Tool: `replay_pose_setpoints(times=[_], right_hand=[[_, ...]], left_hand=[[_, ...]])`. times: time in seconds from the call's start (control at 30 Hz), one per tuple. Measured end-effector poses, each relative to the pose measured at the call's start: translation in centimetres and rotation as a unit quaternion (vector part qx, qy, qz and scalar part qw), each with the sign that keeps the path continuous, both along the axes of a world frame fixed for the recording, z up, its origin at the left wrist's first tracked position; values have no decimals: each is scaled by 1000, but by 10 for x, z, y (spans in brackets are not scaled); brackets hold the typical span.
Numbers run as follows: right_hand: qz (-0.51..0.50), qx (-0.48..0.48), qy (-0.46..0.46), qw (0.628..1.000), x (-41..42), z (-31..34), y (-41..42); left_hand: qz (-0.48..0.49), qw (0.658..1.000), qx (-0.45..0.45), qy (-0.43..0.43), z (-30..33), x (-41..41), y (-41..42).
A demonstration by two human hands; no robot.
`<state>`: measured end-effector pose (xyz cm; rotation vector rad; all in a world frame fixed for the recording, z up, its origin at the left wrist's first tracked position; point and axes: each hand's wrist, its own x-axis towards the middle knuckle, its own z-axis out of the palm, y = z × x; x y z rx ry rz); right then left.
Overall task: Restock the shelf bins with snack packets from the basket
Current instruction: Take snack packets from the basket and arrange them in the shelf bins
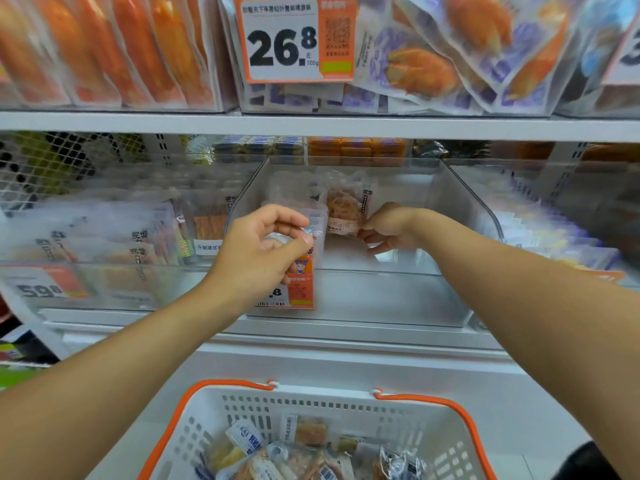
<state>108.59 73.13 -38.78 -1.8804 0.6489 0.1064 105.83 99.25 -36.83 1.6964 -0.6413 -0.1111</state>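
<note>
Snack packets point(311, 455) still heap the basket point(446, 441) at 6 o'clock, so much remains. The clear bin point(460, 209) at 12 holds only a few. The left hand point(263, 244) pinches one packet, the right hand point(391, 226) pinches another point(346, 209) inside.

basket point(346, 407): white with slotted walls, orange handles
price tag point(294, 38): white and orange, black digits
bin point(464, 209): clear
upper packets point(419, 69): white with purple print, orange contents
right-hand packet point(346, 206): clear, tan shreds
</note>
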Motion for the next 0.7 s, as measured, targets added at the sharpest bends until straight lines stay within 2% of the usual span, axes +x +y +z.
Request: replay_pose_setpoints(times=[0.13, 0.37, 0.5, 0.57, 0.6, 0.63, 0.7], right_hand=[[24, 47, -1, 999, -1, 1, -1], [-5, -40, 25, 999, -7, 5, -7], [-15, -85, 15, 996, -14, 10, -9], [-17, -157, 11, 987, -20, 17, -7], [-13, -226, -4, 974, -24, 23, -5], [-12, -304, -37, 952, -29, 33, 0], [-5, -420, -166, 892, -49, 50, 23]], left_hand=[[-2, 1000, 2, -9, 1, 0, 0], [-2, 999, -17, -47, 2, -8, 2], [-46, 995, -16, -85, -4, -19, 4], [-72, 994, -5, -86, -8, -22, 4], [-82, 993, 9, -83, -11, -23, 3], [-93, 992, 33, -83, -13, -24, 4], [-135, 981, 116, -76, -23, -27, 8]])
